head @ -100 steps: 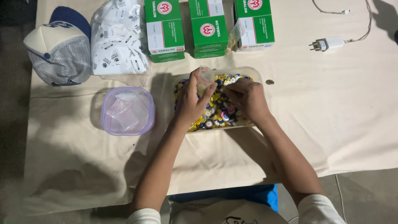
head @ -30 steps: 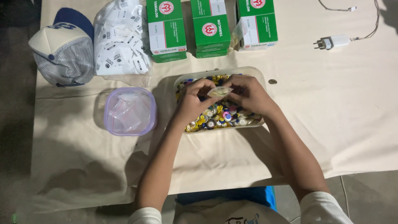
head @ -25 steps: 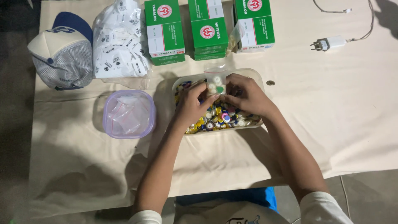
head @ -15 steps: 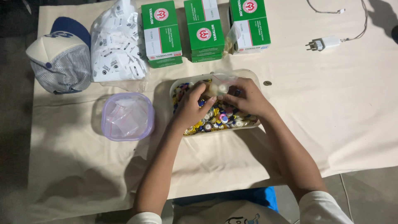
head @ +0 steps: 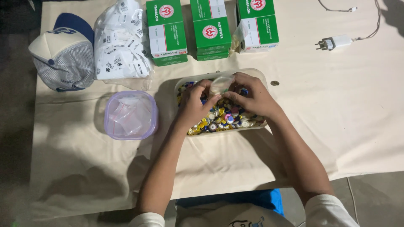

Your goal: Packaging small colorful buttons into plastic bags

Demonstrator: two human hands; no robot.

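We work over a bench (head: 336, 126) covered in beige paper, and everything sits on that sheet. At its far left lies a white-and-blue mesh cap (head: 65, 54), with a clear bag of white sachets (head: 122, 42) just beside it. Three green-and-white boxes (head: 210, 27) stand in a row along the far edge, each bearing a round red emblem. The shallow tray of coloured buttons (head: 223, 117) lies between our arms, our hands covering much of it. A lilac tub of small clear bags (head: 130, 114) sits to its left. A white plug and cable (head: 336, 41) lie at the far right. Our left hand (head: 194, 105) and right hand (head: 252, 98) each hold a pinching grip on one small clear bag (head: 221, 84) above the tray's far rim.
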